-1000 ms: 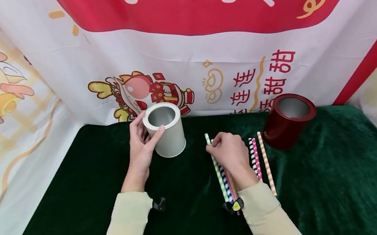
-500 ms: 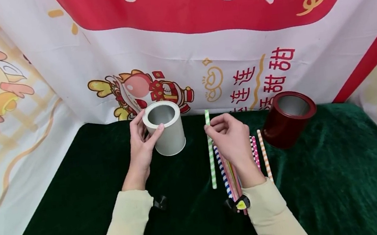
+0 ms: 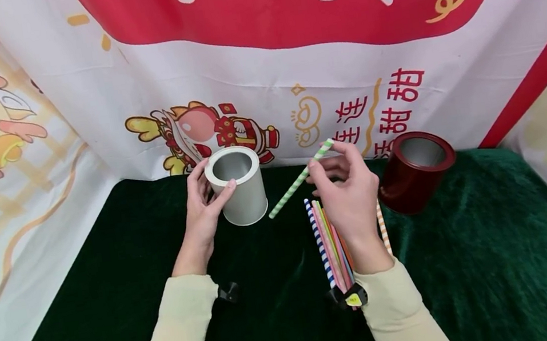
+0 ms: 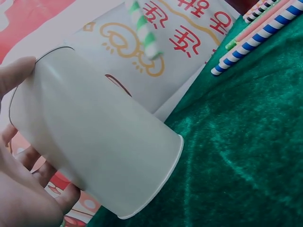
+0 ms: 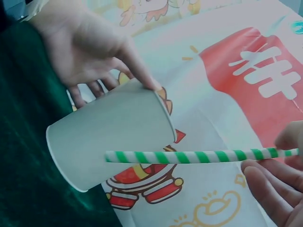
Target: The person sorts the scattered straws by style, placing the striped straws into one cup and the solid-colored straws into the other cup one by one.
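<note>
A white can point(image 3: 244, 200) with a wide rim stands on the green cloth, its inside looking bare from above. My left hand point(image 3: 202, 220) grips it from the left, thumb on the near rim and fingers round the far side. In my right hand point(image 3: 347, 201) a green-and-white striped paper straw point(image 3: 296, 186) is pinched near its upper end. The straw slants in the air, its lower end close to the can's right side. Below my right hand lies a row of several straws point(image 3: 326, 244), partly hidden by the hand and wrist.
A dark red can point(image 3: 411, 175) stands at the back right. An orange-striped straw point(image 3: 384, 228) lies beside my right wrist. Behind the table point(image 3: 130, 304) hangs a printed white and red cloth point(image 3: 260, 68).
My right hand has lifted the green-striped straw off the row, and the straw has swung from upright to slanting, its lower end moving left toward the white can. My left hand keeps its place.
</note>
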A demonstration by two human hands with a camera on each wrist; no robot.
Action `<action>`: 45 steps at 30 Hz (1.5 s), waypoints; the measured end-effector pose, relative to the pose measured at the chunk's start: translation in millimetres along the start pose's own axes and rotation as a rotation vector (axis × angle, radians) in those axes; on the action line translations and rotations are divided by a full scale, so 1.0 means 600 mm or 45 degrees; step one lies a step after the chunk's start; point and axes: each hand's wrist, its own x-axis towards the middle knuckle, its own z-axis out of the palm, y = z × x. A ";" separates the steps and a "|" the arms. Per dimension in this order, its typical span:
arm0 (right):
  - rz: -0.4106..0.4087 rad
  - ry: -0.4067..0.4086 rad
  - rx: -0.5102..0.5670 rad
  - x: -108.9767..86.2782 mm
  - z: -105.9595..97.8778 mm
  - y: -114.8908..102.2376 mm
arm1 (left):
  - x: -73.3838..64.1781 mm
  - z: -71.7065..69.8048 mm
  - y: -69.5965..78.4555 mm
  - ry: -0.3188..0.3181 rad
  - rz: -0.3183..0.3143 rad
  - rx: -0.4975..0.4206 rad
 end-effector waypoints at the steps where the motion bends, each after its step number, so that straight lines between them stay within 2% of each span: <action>1: -0.009 0.021 0.028 0.000 -0.001 -0.002 | 0.001 -0.001 0.000 -0.002 -0.007 0.002; 10: -0.029 0.192 0.269 0.002 -0.004 -0.012 | 0.006 -0.009 0.005 -0.022 -0.071 -0.026; 19: -0.045 0.262 0.451 0.000 0.001 -0.014 | 0.006 -0.008 0.006 -0.024 -0.099 -0.082; 28: -0.053 0.168 0.514 -0.001 0.028 -0.019 | 0.007 -0.008 0.004 -0.014 -0.070 -0.086; 34: -0.051 0.067 0.447 0.009 0.051 -0.019 | 0.006 -0.007 0.001 -0.026 -0.092 -0.069; 45: -0.053 -0.088 0.288 0.030 0.092 0.002 | 0.005 -0.008 0.002 -0.027 -0.066 -0.080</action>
